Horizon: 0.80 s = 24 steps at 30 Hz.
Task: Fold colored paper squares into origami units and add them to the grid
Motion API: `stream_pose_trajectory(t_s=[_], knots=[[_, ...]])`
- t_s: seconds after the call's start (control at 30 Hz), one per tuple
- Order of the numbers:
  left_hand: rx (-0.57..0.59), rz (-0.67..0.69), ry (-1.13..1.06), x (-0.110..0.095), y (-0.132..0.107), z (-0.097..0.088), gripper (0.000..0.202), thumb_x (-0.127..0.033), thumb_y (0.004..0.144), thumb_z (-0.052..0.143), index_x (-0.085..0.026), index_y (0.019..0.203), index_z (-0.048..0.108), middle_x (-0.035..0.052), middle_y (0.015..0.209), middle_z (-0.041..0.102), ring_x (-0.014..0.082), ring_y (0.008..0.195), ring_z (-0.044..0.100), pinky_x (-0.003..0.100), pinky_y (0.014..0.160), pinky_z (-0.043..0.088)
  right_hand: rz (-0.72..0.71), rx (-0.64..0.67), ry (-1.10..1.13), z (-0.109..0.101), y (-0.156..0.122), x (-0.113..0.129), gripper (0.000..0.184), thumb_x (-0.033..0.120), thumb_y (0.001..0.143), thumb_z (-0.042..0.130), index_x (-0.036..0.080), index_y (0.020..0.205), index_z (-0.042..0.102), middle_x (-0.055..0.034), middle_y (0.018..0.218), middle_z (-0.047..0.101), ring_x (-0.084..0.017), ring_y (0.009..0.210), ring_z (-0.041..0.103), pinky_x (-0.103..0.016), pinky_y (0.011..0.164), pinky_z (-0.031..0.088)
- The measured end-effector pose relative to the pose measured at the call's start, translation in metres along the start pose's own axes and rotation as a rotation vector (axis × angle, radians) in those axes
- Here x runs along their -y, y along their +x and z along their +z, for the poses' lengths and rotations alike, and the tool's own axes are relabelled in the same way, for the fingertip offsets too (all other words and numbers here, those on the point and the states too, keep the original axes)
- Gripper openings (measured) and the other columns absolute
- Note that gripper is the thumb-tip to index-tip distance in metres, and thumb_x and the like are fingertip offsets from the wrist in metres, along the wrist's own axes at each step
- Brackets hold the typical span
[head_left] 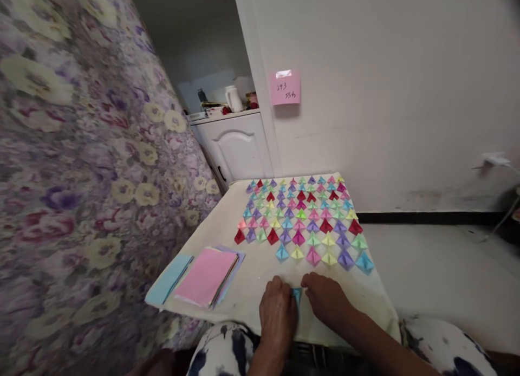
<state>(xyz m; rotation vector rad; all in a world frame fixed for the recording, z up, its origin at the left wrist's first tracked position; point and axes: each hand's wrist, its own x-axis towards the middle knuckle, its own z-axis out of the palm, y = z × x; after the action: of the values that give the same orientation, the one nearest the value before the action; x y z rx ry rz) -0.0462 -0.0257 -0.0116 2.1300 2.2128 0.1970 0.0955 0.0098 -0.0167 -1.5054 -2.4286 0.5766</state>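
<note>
A small folded piece of blue paper [297,295] lies on the cream-covered table [247,289] near its front edge. My left hand [278,308] is closed at its left side, with the fingers curled down against the paper. On the other side my right hand [325,297] has its fingers bent together close to the paper's upper right edge; its fingertips are partly hidden. Beyond both hands, several rows of small folded paper pieces [312,255] in many colours cover the far part of the table.
Left on the table lie a stack of square sheets with pink on top [209,276] and a blue stack [168,281]. A floral curtain [101,202] hangs at left. Behind stand a white cabinet [238,148] with a white jug [233,98] and a wall bearing a pink note [285,89].
</note>
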Motion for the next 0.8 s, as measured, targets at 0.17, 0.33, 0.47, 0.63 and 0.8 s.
stream_pose_trajectory(t_s=[0.17, 0.33, 0.47, 0.63, 0.8], knots=[[0.025, -0.011, -0.026, -0.001, 0.0, -0.001, 0.014, -0.015, 0.08, 0.045, -0.02, 0.077, 0.058, 0.0053, 0.09, 0.054, 0.0181, 0.087, 0.05, 0.027, 0.07, 0.035, 0.005, 0.035, -0.062, -0.002, -0.005, 0.003, 0.019, 0.014, 0.081, 0.043, 0.017, 0.088, 0.06, -0.0087, 0.086, 0.067, -0.023, 0.08, 0.062, -0.029, 0.064, 0.037], [0.025, -0.023, -0.062, 0.001, 0.001, 0.001, 0.013, -0.017, 0.08, 0.045, -0.02, 0.079, 0.057, 0.0041, 0.09, 0.053, 0.0165, 0.085, 0.052, 0.025, 0.067, 0.035, -0.006, 0.06, -0.083, -0.005, -0.01, 0.007, 0.018, 0.015, 0.079, 0.047, 0.018, 0.091, 0.06, -0.0093, 0.091, 0.067, -0.024, 0.082, 0.062, -0.029, 0.066, 0.038], [0.033, -0.031, -0.138, 0.003, 0.002, 0.003, 0.012, -0.02, 0.081, 0.044, -0.021, 0.079, 0.056, 0.0021, 0.087, 0.053, 0.0143, 0.08, 0.055, 0.023, 0.064, 0.035, -0.006, 0.073, -0.089, -0.005, -0.012, 0.006, 0.019, 0.015, 0.079, 0.048, 0.017, 0.093, 0.061, -0.01, 0.092, 0.067, -0.025, 0.084, 0.062, -0.032, 0.067, 0.039], [0.045, -0.05, -0.192, 0.008, 0.005, -0.007, 0.012, -0.021, 0.08, 0.046, -0.022, 0.075, 0.057, 0.0006, 0.081, 0.055, 0.0135, 0.075, 0.056, 0.022, 0.062, 0.034, -0.017, 0.084, -0.082, -0.001, -0.013, 0.004, 0.018, 0.017, 0.078, 0.05, 0.017, 0.093, 0.061, -0.01, 0.092, 0.067, -0.026, 0.084, 0.062, -0.033, 0.069, 0.04], [-0.036, -0.151, -0.137, 0.025, 0.023, -0.037, 0.013, -0.02, 0.079, 0.047, -0.022, 0.072, 0.058, -0.0006, 0.077, 0.058, 0.0134, 0.071, 0.056, 0.023, 0.061, 0.033, -0.03, 0.106, -0.073, 0.002, -0.013, 0.004, 0.021, 0.017, 0.077, 0.05, 0.017, 0.095, 0.061, -0.0099, 0.094, 0.066, -0.026, 0.086, 0.061, -0.033, 0.069, 0.041]])
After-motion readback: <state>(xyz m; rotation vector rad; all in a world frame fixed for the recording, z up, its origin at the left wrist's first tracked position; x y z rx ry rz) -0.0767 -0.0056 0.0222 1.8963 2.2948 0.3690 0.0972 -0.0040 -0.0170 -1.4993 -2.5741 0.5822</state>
